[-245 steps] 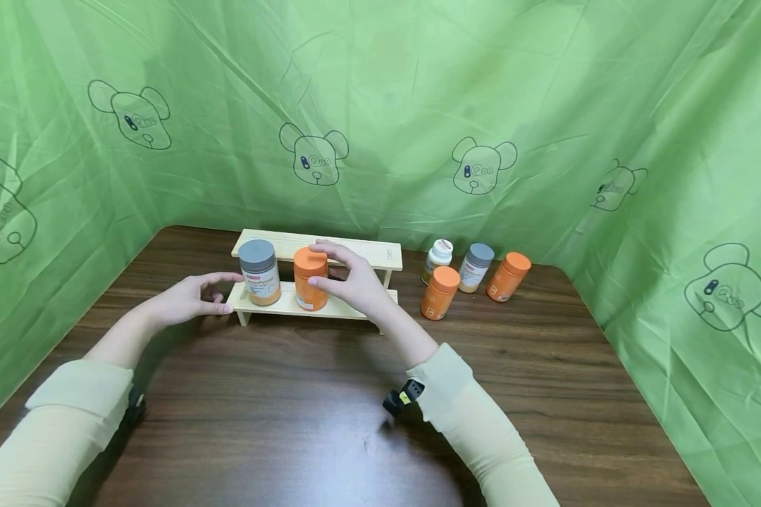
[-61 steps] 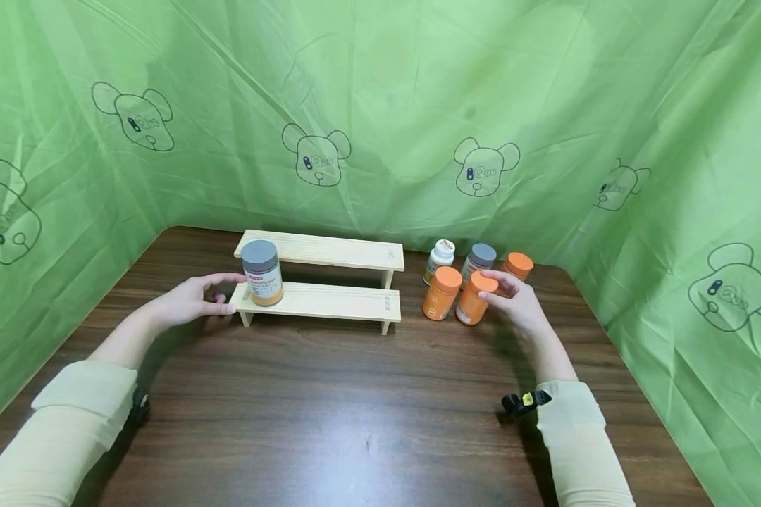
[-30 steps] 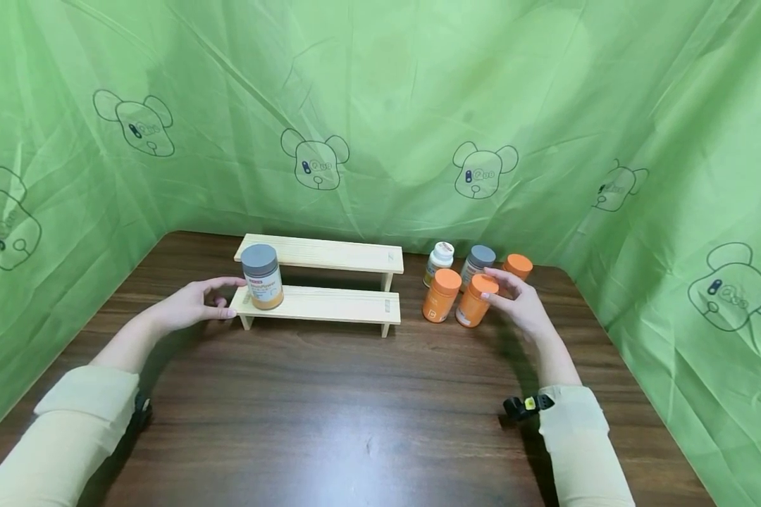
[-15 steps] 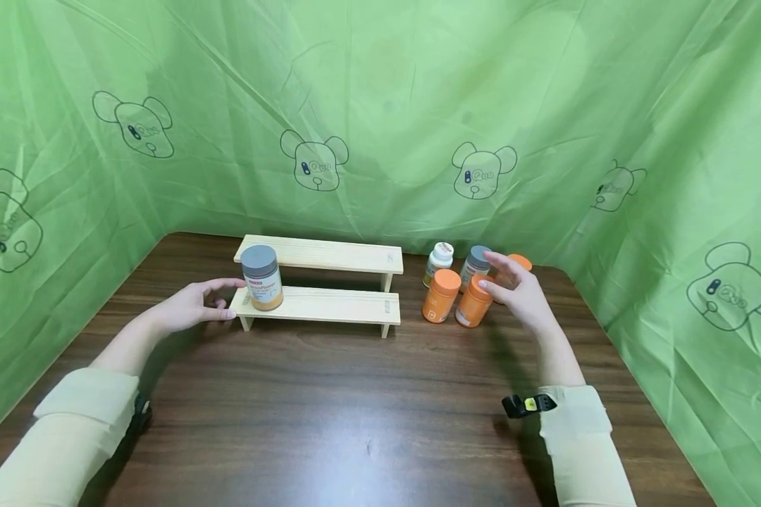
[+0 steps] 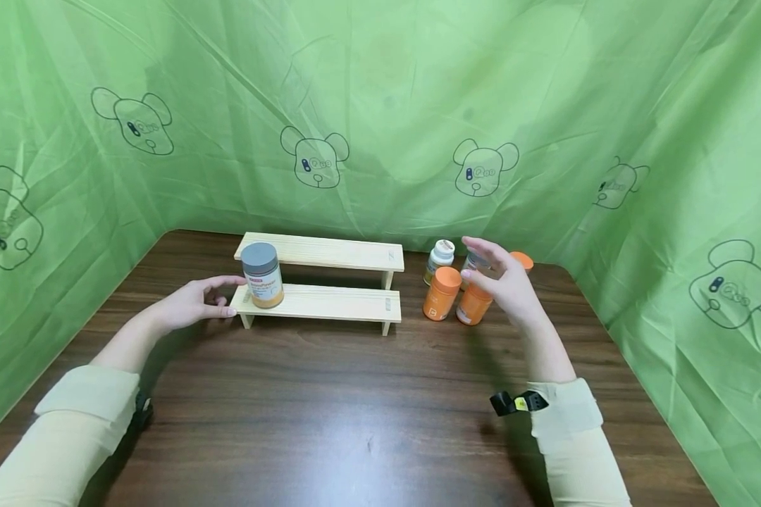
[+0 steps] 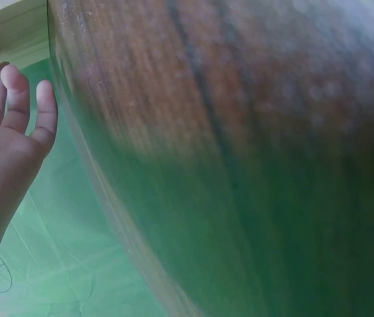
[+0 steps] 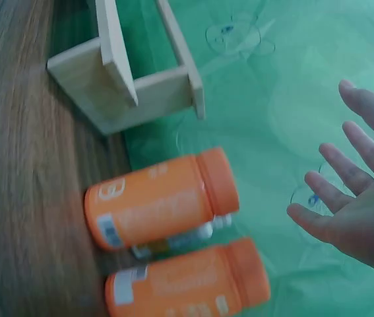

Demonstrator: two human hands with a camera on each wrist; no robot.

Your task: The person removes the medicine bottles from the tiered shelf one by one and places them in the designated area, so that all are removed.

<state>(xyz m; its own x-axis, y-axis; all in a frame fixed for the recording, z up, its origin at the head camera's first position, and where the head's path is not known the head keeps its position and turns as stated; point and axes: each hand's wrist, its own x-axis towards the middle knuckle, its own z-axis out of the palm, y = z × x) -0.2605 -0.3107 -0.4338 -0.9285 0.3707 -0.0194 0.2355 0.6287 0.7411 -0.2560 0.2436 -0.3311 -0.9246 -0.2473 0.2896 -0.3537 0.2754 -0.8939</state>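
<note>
My left hand (image 5: 193, 306) grips the left end of a two-step wooden display rack (image 5: 336, 303), its thumb at the lower step's front corner. Close to those fingers, a grey-lidded jar (image 5: 263, 276) stands upright on that step. In the left wrist view, several fingers of the left hand (image 6: 8, 145) are loosely bent by the rack's end. My right hand (image 5: 504, 282) hovers with parted fingers over an orange bottle (image 5: 472, 306), partly hiding it and a grey-lidded jar (image 5: 475, 260) behind. The right wrist view shows that hand (image 7: 365, 191) holding nothing, apart from the orange bottles.
Left of the hovering hand stand another orange bottle (image 5: 441, 294) and a small white-capped bottle (image 5: 440, 260). A further orange lid (image 5: 522, 260) shows behind the hand. Green cloth (image 5: 393, 105) rises behind and beside the brown wooden table (image 5: 330, 415).
Earlier, an orange bottle left the rack's lower step for the group at right. Since then my right hand has let go of it, risen and shifted slightly left. The left hand stays put.
</note>
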